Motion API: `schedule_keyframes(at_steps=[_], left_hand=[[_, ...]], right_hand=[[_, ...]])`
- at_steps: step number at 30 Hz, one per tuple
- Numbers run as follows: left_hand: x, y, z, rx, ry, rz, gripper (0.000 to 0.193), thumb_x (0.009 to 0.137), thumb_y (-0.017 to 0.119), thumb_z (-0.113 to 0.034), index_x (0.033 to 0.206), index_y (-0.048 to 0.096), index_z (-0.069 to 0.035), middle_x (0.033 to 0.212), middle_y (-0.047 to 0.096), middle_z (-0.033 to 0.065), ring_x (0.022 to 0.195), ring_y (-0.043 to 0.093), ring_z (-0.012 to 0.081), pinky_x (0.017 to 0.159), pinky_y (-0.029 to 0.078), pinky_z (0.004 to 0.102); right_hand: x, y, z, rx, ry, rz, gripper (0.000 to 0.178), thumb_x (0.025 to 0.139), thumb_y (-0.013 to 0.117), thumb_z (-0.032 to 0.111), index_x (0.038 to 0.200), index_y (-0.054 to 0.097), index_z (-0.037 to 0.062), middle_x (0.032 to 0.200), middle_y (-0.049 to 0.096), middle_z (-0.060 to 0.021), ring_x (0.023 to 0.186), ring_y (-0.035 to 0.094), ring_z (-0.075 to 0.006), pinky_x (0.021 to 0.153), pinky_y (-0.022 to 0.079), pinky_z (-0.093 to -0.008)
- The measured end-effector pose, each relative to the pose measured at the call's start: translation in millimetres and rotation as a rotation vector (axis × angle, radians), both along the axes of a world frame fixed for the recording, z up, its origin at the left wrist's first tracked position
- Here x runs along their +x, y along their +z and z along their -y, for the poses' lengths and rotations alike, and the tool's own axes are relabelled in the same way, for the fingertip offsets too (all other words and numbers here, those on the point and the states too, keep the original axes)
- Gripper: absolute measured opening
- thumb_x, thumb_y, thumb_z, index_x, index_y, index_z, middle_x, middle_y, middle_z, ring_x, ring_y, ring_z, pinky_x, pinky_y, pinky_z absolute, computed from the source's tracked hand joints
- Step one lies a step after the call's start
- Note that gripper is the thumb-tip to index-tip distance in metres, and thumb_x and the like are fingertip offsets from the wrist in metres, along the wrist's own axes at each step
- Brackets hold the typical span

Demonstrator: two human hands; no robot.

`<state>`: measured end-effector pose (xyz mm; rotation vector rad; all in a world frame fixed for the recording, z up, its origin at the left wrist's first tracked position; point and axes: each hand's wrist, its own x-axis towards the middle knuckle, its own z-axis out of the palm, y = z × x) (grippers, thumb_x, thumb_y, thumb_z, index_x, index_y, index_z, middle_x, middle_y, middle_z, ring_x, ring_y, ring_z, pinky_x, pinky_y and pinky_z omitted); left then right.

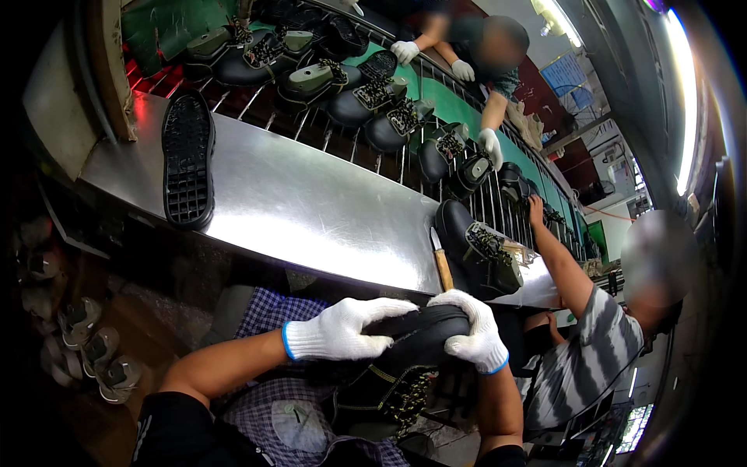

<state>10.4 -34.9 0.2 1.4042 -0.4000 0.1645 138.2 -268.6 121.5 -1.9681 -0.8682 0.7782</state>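
In front of my body I hold a black shoe (pixel 405 342) with yellow-and-black laces, tilted over my lap. My left hand (pixel 342 331), in a white knit glove with a blue cuff, grips its left end, fingers along the top and thumb below. My right hand (pixel 477 333), gloved alike, wraps round its other end. Just beyond my right hand, a knife (pixel 442 261) with a wooden handle lies on the metal bench. Another black shoe (pixel 476 253) stands right beside the knife. The held shoe's underside is partly hidden by my hands.
The shiny metal bench (pixel 311 210) crosses ahead, with a black ridged sole (pixel 188 163) at its left. Behind it, a rod rack (pixel 268 121) carries several black shoes. Co-workers reach over the rack from the far side and right. Grey shoes (pixel 101 350) lie at lower left.
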Motion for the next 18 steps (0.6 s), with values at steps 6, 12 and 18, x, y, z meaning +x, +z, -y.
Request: schedule_keyframes(at_steps=[6, 12, 18], left_hand=[[-6, 8, -2, 0.123, -0.092, -0.122, 0.072, 0.091, 0.071, -0.006, 0.159, 0.045, 0.0, 0.142, 0.067, 0.0223, 0.122, 0.072, 0.0271, 0.106, 0.058, 0.0363], [-25, 2, 12, 0.176, 0.004, -0.051, 0.091, 0.086, 0.066, -0.007, 0.166, 0.025, 0.005, 0.146, 0.057, 0.0378, 0.112, 0.076, 0.0365, 0.098, 0.063, 0.0371], [-54, 35, 24, 0.26, 0.255, 0.02, 0.111, 0.081, 0.088, -0.024, 0.161, 0.021, 0.015, 0.149, 0.05, 0.0418, 0.128, 0.066, 0.0467, 0.112, 0.054, 0.0425]], right_hand=[[9, -8, 5, -0.024, 0.009, 0.035, 0.08, 0.074, 0.091, 0.052, 0.128, 0.069, -0.0041, 0.123, 0.071, -0.0133, 0.115, 0.068, -0.0222, 0.105, 0.051, -0.0378], [7, -5, 5, 0.004, 0.005, 0.048, 0.081, 0.075, 0.09, 0.054, 0.128, 0.068, -0.004, 0.123, 0.07, -0.0134, 0.117, 0.066, -0.024, 0.107, 0.049, -0.0384], [-12, -27, -6, 0.433, -0.142, -0.199, 0.094, 0.085, 0.074, 0.072, 0.14, 0.06, -0.0031, 0.123, 0.07, -0.013, 0.118, 0.066, -0.025, 0.106, 0.051, -0.0389]])
